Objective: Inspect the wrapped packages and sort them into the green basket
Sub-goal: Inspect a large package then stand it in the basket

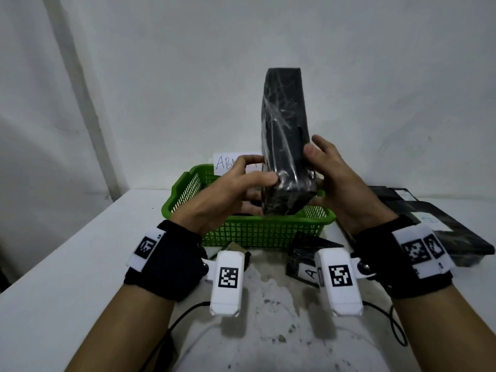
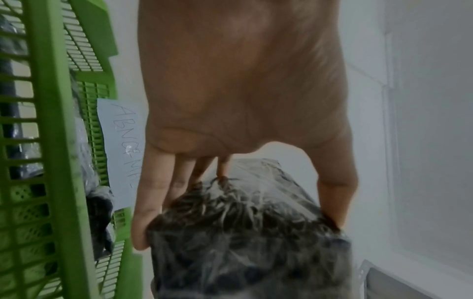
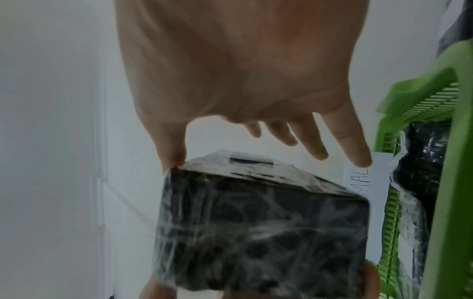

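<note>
A black package (image 1: 284,135) in clear film stands upright in the air over the green basket (image 1: 249,220). My left hand (image 1: 257,183) grips its lower end. In the left wrist view the thumb (image 2: 332,198) and fingers (image 2: 153,202) pinch the package (image 2: 243,242) from both sides. My right hand (image 1: 315,149) is at the package's right edge. In the right wrist view its thumb (image 3: 171,159) touches a corner of the package (image 3: 256,222) while its fingers (image 3: 312,139) stay straight and spread, clear of it. Another wrapped package (image 3: 422,172) lies in the basket (image 3: 455,141).
A white handwritten label (image 1: 228,162) stands at the basket's far rim. More black packages (image 1: 456,237) lie on the table to the right, and one with a white label (image 1: 303,261) lies just in front of the basket. Cables (image 1: 397,326) run along the near table. A wall stands close behind.
</note>
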